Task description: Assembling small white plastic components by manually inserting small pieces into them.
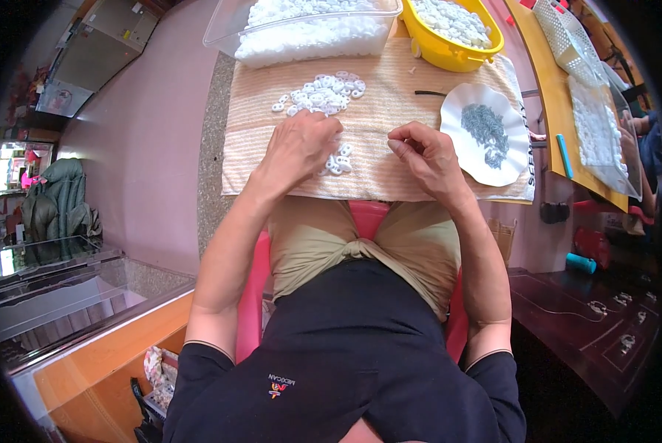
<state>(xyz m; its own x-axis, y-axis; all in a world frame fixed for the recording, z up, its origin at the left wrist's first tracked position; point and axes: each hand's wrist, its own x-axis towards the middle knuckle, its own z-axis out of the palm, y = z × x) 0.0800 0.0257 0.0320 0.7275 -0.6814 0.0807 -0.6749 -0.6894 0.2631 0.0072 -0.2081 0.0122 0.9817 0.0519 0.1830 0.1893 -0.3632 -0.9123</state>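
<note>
My left hand (299, 148) is over the towel-covered table, its fingers curled down and closed; what they hold, if anything, is hidden. Just beyond it lies a loose pile of small white plastic pieces with holes (323, 94). A smaller cluster of the same white pieces (338, 160) sits beside its fingertips. My right hand (428, 156) hovers to the right, thumb and forefinger pinched together; anything between them is too small to make out. Close by on its right stands a white scalloped plate (519, 140) with a heap of tiny grey metal-looking parts (486, 134).
A clear plastic bin (301, 55) of white pieces and a yellow basin (456, 59) of pale pieces stand at the far edge. A thin black stick (429, 93) lies near the plate. Another table (604, 184) on the right has a clear tray, with a person's arm beside it.
</note>
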